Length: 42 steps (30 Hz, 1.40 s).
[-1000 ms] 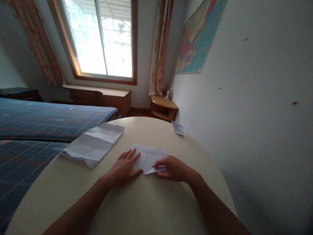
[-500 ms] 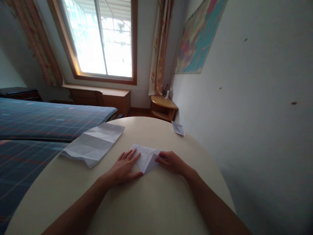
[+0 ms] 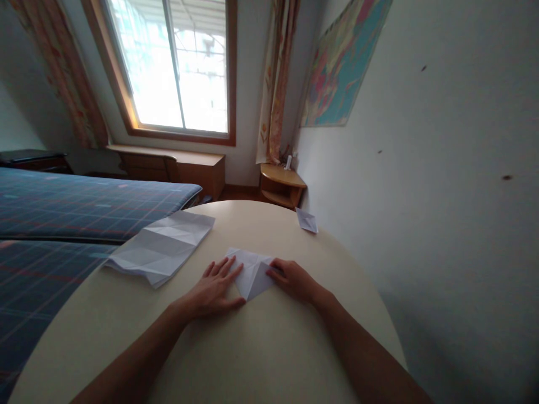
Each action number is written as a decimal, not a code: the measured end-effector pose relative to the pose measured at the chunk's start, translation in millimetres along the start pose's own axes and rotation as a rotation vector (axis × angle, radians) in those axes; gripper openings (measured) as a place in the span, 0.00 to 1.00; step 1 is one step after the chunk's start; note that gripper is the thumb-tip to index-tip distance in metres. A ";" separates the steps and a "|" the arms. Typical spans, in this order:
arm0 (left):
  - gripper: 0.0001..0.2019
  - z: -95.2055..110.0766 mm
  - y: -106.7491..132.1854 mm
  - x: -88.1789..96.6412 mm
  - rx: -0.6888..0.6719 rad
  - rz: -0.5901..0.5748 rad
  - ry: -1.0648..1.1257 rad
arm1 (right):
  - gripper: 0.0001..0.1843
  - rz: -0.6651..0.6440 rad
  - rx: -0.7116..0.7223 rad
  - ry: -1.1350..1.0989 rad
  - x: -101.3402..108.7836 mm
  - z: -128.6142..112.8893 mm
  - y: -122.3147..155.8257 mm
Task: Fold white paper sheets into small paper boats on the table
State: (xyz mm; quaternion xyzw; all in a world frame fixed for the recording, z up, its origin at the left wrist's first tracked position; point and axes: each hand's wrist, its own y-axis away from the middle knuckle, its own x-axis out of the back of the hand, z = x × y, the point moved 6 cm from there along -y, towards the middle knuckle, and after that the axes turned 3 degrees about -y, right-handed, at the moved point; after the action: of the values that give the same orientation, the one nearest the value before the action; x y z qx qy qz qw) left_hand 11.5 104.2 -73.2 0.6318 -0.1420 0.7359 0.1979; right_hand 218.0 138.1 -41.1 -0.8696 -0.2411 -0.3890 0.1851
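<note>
Paper is pinned by splayed left hand, pinched at right by right hand. Fold is best aligned before being pressed.

Dim room, glaring overexposed window, soft shadows, dark corners

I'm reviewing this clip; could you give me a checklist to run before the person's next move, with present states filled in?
1. Small, folded white paper sheet lying on the round cream table: ok.
2. Left hand spread on the sheet's left side: ok.
3. Right hand touching the sheet's right side: ok; pinching or only pressing: cannot tell.
4. Creases sharp under the hands: cannot tell, covered.
5. Large, creased white paper at left, apart from both hands: ok.
6. Small, diamond-shaped folded white paper at far right, apart from both hands: ok.
</note>
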 end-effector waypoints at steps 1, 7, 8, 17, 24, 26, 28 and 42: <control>0.46 0.0 0.2 0.1 -0.001 -0.001 0.001 | 0.12 0.009 -0.005 0.010 -0.3 -1.6 -0.4; 0.43 5.7 0.8 4.2 0.015 0.038 0.011 | 0.10 0.089 -0.009 0.039 -4.6 -8.1 -2.9; 0.43 7.4 0.8 4.7 0.026 0.043 0.007 | 0.10 0.101 -0.006 0.036 -5.5 -8.1 -3.1; 0.35 24.0 1.0 6.7 -0.063 0.154 -0.037 | 0.13 0.167 -0.041 0.085 -12.4 -2.7 -4.4; 0.29 29.3 -3.0 1.0 -0.130 0.125 -0.031 | 0.14 0.231 -0.018 0.367 -10.0 -20.5 -4.8; 0.29 25.7 -3.4 1.0 -0.066 0.149 -0.044 | 0.19 0.177 0.032 0.405 -19.2 -29.9 -0.9; 0.29 22.5 -3.7 0.0 -0.011 0.159 -0.050 | 0.26 0.056 0.083 0.407 -35.4 -38.2 4.8; 0.29 22.1 -0.1 9.3 -0.018 0.123 0.017 | 0.35 -0.134 -0.200 0.435 -29.8 -15.1 12.1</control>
State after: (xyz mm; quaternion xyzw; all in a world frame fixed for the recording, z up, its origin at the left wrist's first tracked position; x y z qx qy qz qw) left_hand 29.7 95.2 -60.4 0.6138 -0.1853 0.7507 0.1590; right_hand 198.7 112.4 -56.0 -0.7615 -0.2128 -0.6004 0.1196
